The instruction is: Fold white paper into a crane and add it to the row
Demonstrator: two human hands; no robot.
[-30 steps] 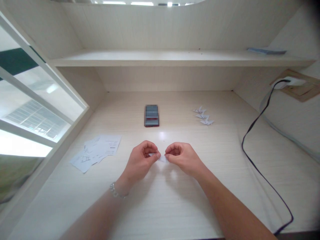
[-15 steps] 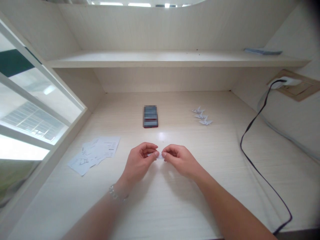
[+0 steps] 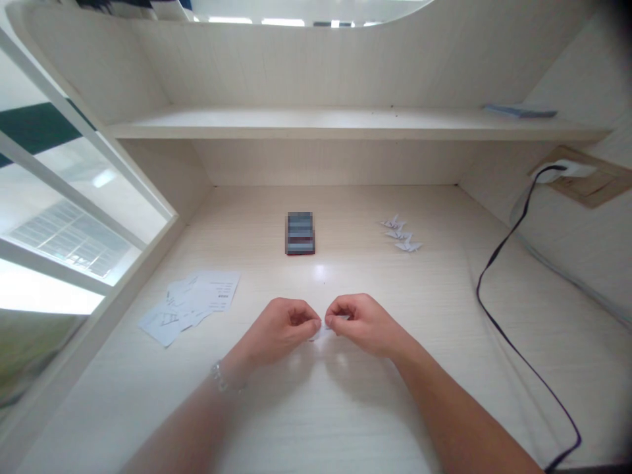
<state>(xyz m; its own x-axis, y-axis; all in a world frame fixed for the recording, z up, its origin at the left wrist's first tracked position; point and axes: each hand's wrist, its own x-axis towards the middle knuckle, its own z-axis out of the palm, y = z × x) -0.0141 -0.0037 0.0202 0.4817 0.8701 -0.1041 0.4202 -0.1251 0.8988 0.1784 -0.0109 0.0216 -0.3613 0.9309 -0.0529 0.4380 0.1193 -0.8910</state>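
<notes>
Low over the middle of the desk, a small piece of white paper (image 3: 322, 333) shows between my two hands, mostly covered by fingers. My left hand (image 3: 289, 327) pinches its left side with thumb and fingertips. The right side is pinched the same way by my right hand (image 3: 363, 322). Both thumbs face each other with a narrow gap between. How the paper is folded cannot be made out. Three small folded paper cranes (image 3: 401, 234) stand in a slanting row beyond my right hand.
Loose paper sheets (image 3: 200, 299) with print and marks overlap at the left. A phone-like dark object (image 3: 300, 233), blurred out, lies beyond my hands. A black cable (image 3: 498, 336) runs from the wall socket (image 3: 585, 178) down the right side. Above the desk's back is a shelf (image 3: 296, 124).
Both hands, still pinching the paper, sit slightly lower and closer to me. The view has shifted a little, so the surroundings appear slightly lower.
</notes>
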